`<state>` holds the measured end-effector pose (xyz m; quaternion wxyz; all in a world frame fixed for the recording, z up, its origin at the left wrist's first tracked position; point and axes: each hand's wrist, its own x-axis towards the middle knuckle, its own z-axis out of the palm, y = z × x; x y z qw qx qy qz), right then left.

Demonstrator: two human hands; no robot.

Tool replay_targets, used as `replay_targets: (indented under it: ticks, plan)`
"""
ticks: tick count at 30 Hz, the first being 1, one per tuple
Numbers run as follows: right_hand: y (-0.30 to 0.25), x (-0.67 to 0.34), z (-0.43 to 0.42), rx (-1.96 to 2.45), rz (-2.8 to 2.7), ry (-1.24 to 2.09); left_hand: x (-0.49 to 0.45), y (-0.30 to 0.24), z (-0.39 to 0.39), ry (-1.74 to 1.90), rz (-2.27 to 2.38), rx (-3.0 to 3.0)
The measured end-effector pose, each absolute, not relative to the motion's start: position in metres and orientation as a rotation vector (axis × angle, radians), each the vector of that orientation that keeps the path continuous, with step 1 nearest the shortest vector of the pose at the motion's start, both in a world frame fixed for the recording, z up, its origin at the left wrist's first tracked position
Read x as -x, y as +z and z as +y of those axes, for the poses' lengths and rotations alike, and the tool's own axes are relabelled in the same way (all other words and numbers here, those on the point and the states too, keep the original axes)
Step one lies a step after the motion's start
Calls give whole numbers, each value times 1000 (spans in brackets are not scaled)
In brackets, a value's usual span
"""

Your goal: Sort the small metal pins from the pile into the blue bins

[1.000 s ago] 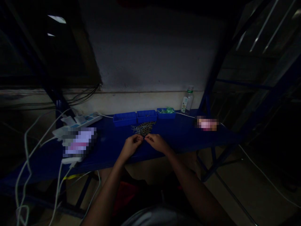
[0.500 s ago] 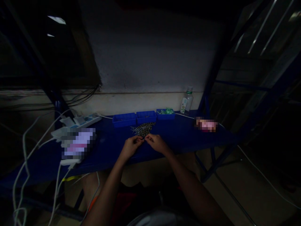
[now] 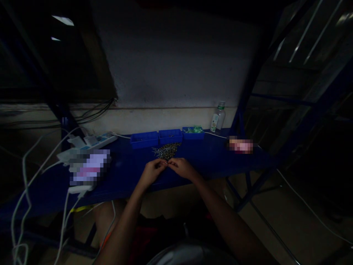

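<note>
Toward six o'clock on the table (image 3: 209, 158), I have the left hand (image 3: 151, 171) and right hand (image 3: 182, 167) together, fingers (image 3: 162, 162) pinched narrow on a tiny piece (image 3: 166, 162) too small to identify; just beyond them, at twelve, lies a pile of metal pins (image 3: 167, 150), then three blue trays (image 3: 145, 142); bottle (image 3: 219, 119) at two o'clock

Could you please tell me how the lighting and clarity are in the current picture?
Head view: dim overall, with near-black areas at both sides; bright patches at upper left; coarse blocks over things on the table, left and right; faint glints on the metal pile; detail between the left hand and right hand too small to make out.
</note>
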<state>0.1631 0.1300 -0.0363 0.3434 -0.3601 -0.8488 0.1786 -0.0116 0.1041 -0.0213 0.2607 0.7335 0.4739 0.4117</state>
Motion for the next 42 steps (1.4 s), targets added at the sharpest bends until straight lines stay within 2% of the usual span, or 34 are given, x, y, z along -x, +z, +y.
replay_targets:
  ticks: [9,19,42]
  plan:
    - [-33,-162,128,977,-2148,520,13,-24,105,1238,1284,-1894]
    - [-31,-163,126,962,-2123,518,15,-25,108,1084,1437,-2021]
    - [-34,-163,130,992,-2092,465,14,-24,107,1113,1427,-1937]
